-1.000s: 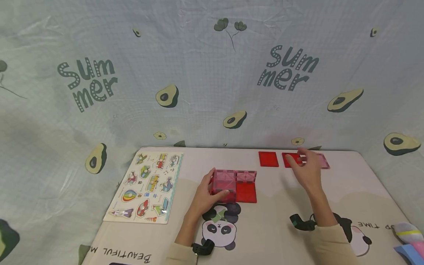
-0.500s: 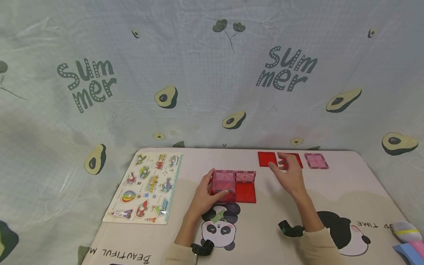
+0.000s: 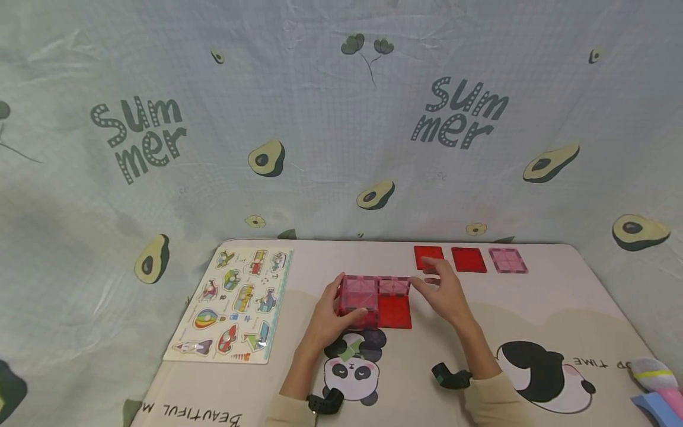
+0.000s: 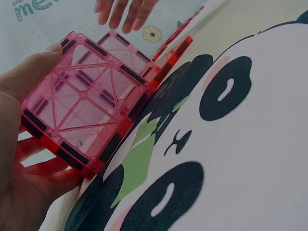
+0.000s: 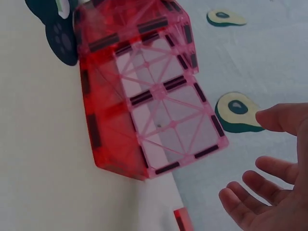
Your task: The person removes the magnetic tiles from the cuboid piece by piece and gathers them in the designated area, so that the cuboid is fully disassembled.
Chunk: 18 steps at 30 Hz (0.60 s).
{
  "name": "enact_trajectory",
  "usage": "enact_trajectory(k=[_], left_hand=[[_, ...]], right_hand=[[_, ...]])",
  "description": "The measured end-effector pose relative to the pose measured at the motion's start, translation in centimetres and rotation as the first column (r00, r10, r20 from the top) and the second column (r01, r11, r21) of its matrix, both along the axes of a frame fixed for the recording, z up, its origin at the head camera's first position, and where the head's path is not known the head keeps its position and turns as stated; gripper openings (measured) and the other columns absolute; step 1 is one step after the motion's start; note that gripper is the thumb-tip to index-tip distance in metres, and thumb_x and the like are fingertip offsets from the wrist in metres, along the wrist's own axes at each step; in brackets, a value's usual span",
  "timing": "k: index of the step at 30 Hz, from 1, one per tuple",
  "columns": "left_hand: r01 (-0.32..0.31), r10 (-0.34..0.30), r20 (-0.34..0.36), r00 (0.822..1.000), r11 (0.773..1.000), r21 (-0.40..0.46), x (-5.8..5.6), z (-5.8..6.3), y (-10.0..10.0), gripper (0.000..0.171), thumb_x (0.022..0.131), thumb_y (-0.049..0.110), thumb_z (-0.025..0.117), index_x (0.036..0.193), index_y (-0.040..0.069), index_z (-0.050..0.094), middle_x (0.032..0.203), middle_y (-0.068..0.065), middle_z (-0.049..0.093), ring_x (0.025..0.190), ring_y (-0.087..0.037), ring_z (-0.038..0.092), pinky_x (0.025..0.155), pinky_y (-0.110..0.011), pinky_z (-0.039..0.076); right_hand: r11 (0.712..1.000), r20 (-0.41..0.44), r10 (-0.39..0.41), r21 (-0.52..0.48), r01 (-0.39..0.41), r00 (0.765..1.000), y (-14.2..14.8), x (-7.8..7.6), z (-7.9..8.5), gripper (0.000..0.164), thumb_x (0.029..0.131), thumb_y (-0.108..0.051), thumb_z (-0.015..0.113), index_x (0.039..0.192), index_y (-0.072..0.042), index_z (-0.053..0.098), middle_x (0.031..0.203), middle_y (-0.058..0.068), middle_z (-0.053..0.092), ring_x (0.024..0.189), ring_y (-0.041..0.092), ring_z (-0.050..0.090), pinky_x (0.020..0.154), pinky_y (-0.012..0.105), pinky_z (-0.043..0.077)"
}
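Moved: R hand [image 3: 447,295], now at 3 o'clock of upright pink tile [image 3: 394,287], fingers apart, empty. L hand [image 3: 335,317] grips pink cube [image 3: 359,290], tile's 9 o'clock. Prob. mid-build; next likely needs R hand steadying tile.

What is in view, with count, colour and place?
Translucent plastic tile box: one, pink-red, mid-table
Flat plastic square: one, red, beside box
Upright plastic square: one, pink, behind flat one
Loose plastic squares: three, two red, one pink, back right
Rectangular picture board: one, cream, left
Unclear items: count uncertain, multicoloured, right edge
Panda-printed table: one, cream, below
Avocado-printed cloth: one, greyish, behind
Wrist devices: two, black, bottom
Sleeves: two, beige, bottom
Left hand: one, holding box
Right hand: one, near upright square
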<state>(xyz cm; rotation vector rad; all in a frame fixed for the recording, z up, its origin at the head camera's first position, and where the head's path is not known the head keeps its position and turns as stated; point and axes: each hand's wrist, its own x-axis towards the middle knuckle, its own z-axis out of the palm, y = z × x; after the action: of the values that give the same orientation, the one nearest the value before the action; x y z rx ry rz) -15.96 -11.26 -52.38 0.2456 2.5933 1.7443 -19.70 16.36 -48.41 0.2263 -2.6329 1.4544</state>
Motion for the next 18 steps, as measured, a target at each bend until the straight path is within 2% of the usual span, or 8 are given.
enact_trajectory(k=[5,12,18], left_hand=[[0.000,0.000,-0.003,1.000,1.000,-0.002,0.0,-0.1,0.0,0.098,0.081,0.048,0.078,0.159,0.020,0.026,0.154,-0.011,0.041,0.139,-0.036,0.049,0.105,-0.050,0.051],[0.001,-0.001,0.004,1.000,1.000,0.005,0.0,-0.4,0.1,0.097,0.082,0.047,0.078,0.159,0.021,0.025,0.155,-0.010,0.040,0.138,-0.036,0.050,0.105,-0.049,0.051],[-0.002,0.002,0.000,1.000,1.000,0.000,0.0,-0.3,0.0,0.098,0.082,0.048,0.078,0.159,0.020,0.025,0.155,-0.010,0.040,0.138,-0.037,0.050,0.105,-0.049,0.052]], right_hand=[[1.000,0.033,-0.004,0.000,0.004,0.999,-0.9,0.1,-0.9,0.059,0.091,-0.020,0.071,0.143,-0.005,0.046,0.140,0.017,0.052,0.124,0.035,0.057,0.101,0.052,0.054],[1.000,0.014,0.008,-0.002,-0.008,1.000,-1.1,0.1,-1.9,0.055,0.092,-0.015,0.070,0.141,-0.003,0.049,0.138,0.018,0.055,0.121,0.036,0.059,0.100,0.052,0.054],[1.000,0.038,0.016,0.000,-0.016,0.999,-1.4,0.1,-2.7,0.050,0.092,-0.012,0.069,0.138,-0.003,0.052,0.133,0.017,0.060,0.118,0.034,0.061,0.100,0.050,0.055]])
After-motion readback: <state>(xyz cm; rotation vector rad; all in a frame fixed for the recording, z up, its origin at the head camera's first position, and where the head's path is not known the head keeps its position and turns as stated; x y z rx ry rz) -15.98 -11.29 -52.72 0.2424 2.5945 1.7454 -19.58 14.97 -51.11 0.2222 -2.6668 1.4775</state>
